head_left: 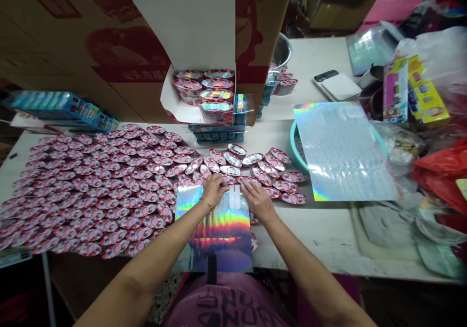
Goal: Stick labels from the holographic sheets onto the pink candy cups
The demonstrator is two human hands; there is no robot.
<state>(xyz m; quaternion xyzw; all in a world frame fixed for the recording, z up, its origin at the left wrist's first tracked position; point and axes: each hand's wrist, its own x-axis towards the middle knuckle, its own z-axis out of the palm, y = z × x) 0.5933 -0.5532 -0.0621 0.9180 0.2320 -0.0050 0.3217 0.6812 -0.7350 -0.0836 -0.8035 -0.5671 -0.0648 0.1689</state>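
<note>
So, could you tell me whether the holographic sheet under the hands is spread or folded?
Spread: the holographic sheet lies flat, left hand and right hand on its far end.

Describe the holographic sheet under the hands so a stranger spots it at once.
Find the white table spread with pink oval cups. At its near edge, centre, lies a rainbow holographic sheet with the left hand and right hand on its far end. Unlike the paler silvery sheet over the teal basin at right, it shows orange and purple bands.
</note>
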